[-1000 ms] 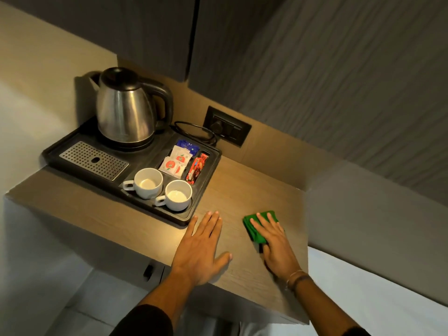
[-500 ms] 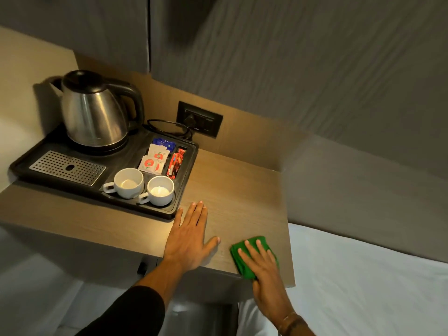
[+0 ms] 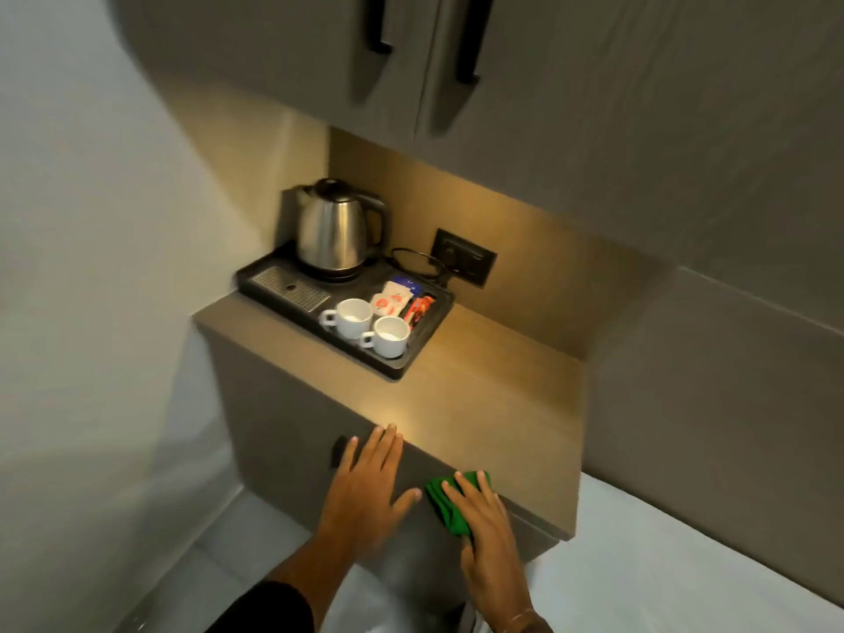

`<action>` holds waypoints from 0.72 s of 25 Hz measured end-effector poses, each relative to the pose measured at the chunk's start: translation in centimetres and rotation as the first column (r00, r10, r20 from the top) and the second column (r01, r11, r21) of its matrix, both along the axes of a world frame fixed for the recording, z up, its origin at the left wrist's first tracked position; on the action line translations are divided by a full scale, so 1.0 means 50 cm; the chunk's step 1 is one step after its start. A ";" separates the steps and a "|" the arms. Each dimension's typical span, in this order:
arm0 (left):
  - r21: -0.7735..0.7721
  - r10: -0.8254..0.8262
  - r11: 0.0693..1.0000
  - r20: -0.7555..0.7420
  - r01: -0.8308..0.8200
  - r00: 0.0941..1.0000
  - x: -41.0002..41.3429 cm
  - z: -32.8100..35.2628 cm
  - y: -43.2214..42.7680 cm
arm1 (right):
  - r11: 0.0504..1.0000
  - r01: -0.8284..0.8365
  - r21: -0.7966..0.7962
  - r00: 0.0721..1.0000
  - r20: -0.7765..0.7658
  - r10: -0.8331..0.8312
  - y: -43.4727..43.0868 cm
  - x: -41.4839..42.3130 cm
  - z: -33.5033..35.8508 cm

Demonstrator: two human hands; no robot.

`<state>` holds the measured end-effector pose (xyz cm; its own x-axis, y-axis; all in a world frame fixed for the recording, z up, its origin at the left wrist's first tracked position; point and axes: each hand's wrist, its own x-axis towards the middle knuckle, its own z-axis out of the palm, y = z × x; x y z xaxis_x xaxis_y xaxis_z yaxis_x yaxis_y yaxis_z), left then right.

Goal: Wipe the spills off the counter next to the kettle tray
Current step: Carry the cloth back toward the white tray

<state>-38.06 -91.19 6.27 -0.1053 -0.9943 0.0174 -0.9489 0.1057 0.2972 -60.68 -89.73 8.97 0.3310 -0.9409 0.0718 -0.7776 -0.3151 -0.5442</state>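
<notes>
Counter (image 3: 493, 395) edge: right hand (image 3: 491, 536) presses green cloth (image 3: 450, 507).

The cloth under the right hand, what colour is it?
Green, plain, no pattern. The head view shows the cloth clearly.

A single head-worn view looks forward and steeply down from above the front edge of the counter (image 3: 479, 404); it faces the back wall, where the socket (image 3: 463, 262) sits, and takes in the cabinet doors (image 3: 411, 61) overhead; the left hand (image 3: 365, 491) and right hand (image 3: 484, 532) lie nearest, low in the picture; the kettle tray (image 3: 411, 358) stands farther off, near centre; the edges are blurred.
</notes>
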 end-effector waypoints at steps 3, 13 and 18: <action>0.069 0.197 0.978 0.016 -0.197 0.980 0.067 -0.060 0.237 | 0.977 -0.210 0.028 0.978 0.013 0.209 0.102 0.086 -0.031; 0.163 0.816 0.525 0.182 -0.835 0.548 0.271 -0.077 1.089 | 0.527 -0.847 0.066 0.531 0.074 0.844 0.601 0.556 -0.059; 0.135 0.937 0.239 0.228 -0.962 0.265 0.343 -0.046 1.409 | 0.290 -0.957 0.012 0.289 0.115 0.950 0.931 0.765 -0.050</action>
<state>-20.89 -20.74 3.97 0.9294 -0.3409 -0.1416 -0.3318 -0.9396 0.0846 -22.42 -43.20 6.49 0.9946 0.0337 0.0981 0.0886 -0.7684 -0.6338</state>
